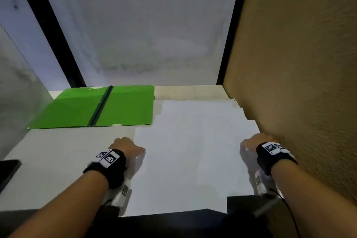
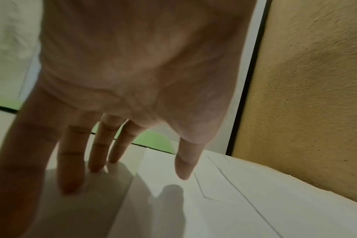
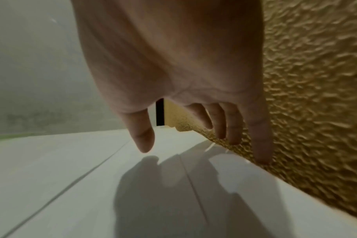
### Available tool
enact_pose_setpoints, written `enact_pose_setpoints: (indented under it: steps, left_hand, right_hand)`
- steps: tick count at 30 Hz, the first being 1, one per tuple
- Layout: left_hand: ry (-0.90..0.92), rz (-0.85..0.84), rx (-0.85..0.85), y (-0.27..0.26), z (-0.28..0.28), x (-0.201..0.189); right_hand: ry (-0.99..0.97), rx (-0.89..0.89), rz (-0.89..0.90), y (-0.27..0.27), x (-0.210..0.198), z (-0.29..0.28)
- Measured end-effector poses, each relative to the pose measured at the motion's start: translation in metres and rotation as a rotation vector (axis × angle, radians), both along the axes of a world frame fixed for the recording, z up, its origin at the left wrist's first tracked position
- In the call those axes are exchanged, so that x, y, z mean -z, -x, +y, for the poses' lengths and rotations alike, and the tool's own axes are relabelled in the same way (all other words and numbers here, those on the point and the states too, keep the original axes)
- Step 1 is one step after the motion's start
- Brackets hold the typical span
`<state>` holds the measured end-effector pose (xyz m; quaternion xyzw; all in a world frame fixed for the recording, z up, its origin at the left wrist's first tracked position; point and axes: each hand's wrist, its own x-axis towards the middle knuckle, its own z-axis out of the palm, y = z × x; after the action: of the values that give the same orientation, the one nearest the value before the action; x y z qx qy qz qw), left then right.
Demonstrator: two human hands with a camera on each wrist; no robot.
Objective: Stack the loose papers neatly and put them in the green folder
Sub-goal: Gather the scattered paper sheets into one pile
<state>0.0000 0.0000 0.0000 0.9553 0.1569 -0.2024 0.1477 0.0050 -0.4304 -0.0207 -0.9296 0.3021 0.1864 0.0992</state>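
Several loose white papers (image 1: 193, 150) lie fanned and overlapping on the right half of the table, with uneven edges along the wall. The green folder (image 1: 96, 108) lies open and flat at the back left. My left hand (image 1: 129, 147) is at the papers' left edge. In the left wrist view, the left hand (image 2: 139, 172) has straight fingers (image 2: 96, 161) whose tips touch the surface, and the thumb hovers over the papers (image 2: 234, 201). My right hand (image 1: 255, 143) is at the papers' right edge beside the wall. Its fingers (image 3: 261, 149) hang relaxed over the papers (image 3: 71, 177), holding nothing.
A tan textured wall (image 1: 299, 83) runs tight along the right side of the papers. A white panel (image 1: 154, 25) closes the back. A black object (image 1: 7, 172) lies at the table's left edge. The nearest sheets overhang the front edge of the white table (image 1: 67, 150).
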Motion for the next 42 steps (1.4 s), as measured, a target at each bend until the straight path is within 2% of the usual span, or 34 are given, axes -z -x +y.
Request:
enact_pose_setpoints:
  steps: [3,5,7,11,14,17,20,24,31,34,36,40,42]
  left_hand:
    - [-0.018,0.052,-0.041,0.008,-0.016,0.003]
    - [-0.018,0.044,-0.042,0.005,-0.029,0.004]
    - [0.030,0.039,-0.065,-0.001,-0.038,0.006]
    - [0.064,0.013,-0.070,-0.010,-0.048,0.010]
    - [0.070,0.019,-0.077,-0.012,-0.050,0.010]
    - [0.202,0.035,-0.134,-0.018,-0.044,0.010]
    - [0.349,-0.003,-0.211,-0.024,-0.035,0.008]
    - [0.559,-0.058,-0.260,-0.026,-0.026,0.011]
    - [0.907,-0.084,-0.390,-0.017,-0.023,0.024]
    - [0.881,-0.092,-0.392,-0.011,-0.022,0.020]
    - [0.894,-0.064,-0.404,-0.010,-0.020,0.015]
    - [0.834,-0.007,-0.357,-0.010,-0.019,0.012]
    - [0.844,0.069,-0.345,-0.010,-0.020,0.012]
  right_hand:
    - [-0.157,0.026,0.077,0.004,0.003,-0.001]
    - [-0.170,0.083,0.091,-0.006,0.015,-0.007]
    - [-0.147,0.138,0.058,-0.015,0.022,-0.007]
    - [-0.096,0.284,-0.056,-0.004,-0.007,0.021]
    - [-0.196,0.341,-0.121,-0.008,-0.011,0.023]
    - [-0.344,0.356,-0.132,-0.011,-0.020,0.016]
    - [-0.393,0.336,-0.140,-0.006,-0.025,0.006]
    - [-0.620,0.327,-0.082,0.015,-0.037,0.001]
    - [-0.870,0.384,-0.166,0.048,-0.059,0.015]
    - [-0.868,0.304,-0.111,0.045,-0.051,0.016]
    - [-0.882,0.385,-0.137,0.042,-0.047,0.021]
    - [-0.746,0.380,-0.189,0.036,-0.047,0.029]
    - [-0.702,0.344,-0.144,0.033,-0.052,0.032]
